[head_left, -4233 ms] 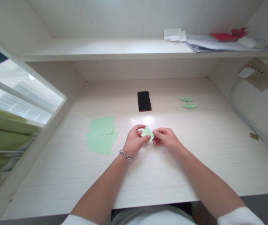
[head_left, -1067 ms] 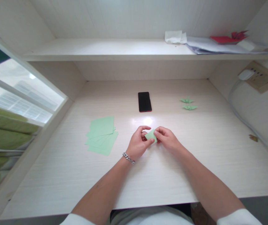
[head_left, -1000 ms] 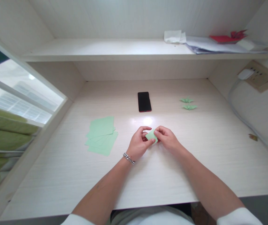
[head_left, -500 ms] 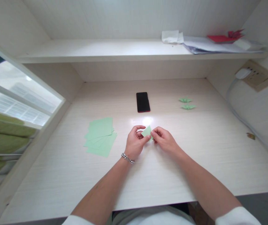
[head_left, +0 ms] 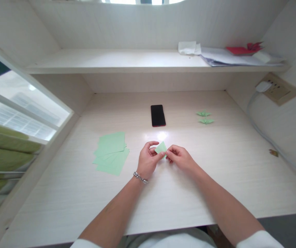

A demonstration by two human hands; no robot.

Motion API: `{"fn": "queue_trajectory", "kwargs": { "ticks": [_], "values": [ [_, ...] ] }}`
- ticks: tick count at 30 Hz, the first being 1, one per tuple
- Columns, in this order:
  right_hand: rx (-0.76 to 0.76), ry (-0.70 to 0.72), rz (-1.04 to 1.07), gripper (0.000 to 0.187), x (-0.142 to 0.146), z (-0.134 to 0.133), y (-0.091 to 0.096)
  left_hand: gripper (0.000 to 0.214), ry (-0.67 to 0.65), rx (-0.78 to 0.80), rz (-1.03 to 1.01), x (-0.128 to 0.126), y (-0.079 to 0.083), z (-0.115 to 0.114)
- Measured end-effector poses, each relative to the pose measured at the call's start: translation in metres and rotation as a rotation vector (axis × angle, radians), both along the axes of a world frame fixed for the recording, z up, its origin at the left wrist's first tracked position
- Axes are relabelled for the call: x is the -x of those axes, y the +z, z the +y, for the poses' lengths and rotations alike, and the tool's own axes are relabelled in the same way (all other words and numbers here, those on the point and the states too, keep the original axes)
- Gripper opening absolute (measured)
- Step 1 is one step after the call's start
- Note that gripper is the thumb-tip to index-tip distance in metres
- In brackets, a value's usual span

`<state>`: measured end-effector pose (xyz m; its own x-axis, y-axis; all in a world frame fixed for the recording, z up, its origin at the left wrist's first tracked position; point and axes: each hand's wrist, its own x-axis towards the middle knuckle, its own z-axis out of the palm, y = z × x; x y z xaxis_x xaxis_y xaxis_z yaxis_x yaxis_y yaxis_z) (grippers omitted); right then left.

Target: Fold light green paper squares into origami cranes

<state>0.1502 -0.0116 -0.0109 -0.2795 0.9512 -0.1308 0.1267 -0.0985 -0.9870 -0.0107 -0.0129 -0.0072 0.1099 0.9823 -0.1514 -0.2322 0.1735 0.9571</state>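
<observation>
A small folded piece of green paper (head_left: 160, 147) is held between both hands, just above the desk. My left hand (head_left: 149, 159), with a chain bracelet (head_left: 140, 177) at the wrist, pinches it with the thumb on top. From the right, my right hand (head_left: 179, 156) grips its lower right edge between thumb and fingertips. The fingers hide the lower part of the paper. Several flat green sheets (head_left: 111, 143) lie fanned out left of my hands. Two folded green paper cranes (head_left: 206, 121) rest toward the back right.
A black phone (head_left: 158, 115) lies behind my hands. Across the back runs a shelf (head_left: 106, 58) bearing papers (head_left: 228, 58) and a red paper crane (head_left: 254, 46). On the right wall, a white plug (head_left: 263, 86) sits in a socket, its cable (head_left: 258, 125) trailing down along the side.
The camera view has tilted up slightly, so the desk things appear a little lower. My right-hand fingers have shifted slightly along the paper's edge; both hands keep hold.
</observation>
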Motion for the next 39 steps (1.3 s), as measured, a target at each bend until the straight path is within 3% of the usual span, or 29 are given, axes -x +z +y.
{"fn": "queue_trajectory", "kwargs": {
  "ticks": [13, 18, 23, 28, 39],
  "values": [
    [0.041, -0.08, 0.163, 0.023, -0.007, 0.005, -0.002, 0.048, -0.141, 0.021, 0.058, -0.001, 0.012, -0.005],
    [0.091, -0.169, 0.186, 0.023, -0.004, 0.006, 0.006, 0.043, -0.064, 0.033, 0.043, -0.001, 0.009, 0.001],
    [0.185, -0.068, 0.173, 0.021, -0.008, 0.007, 0.011, 0.034, -0.095, -0.006, 0.064, 0.002, 0.003, 0.004],
    [0.145, -0.06, 0.128, 0.02, -0.014, 0.007, 0.012, 0.024, -0.178, -0.026, 0.096, 0.003, 0.0, 0.003],
    [0.232, -0.08, 0.208, 0.025, -0.013, 0.005, 0.021, 0.02, -0.139, -0.032, 0.034, 0.004, 0.004, 0.003]
  ]
}}
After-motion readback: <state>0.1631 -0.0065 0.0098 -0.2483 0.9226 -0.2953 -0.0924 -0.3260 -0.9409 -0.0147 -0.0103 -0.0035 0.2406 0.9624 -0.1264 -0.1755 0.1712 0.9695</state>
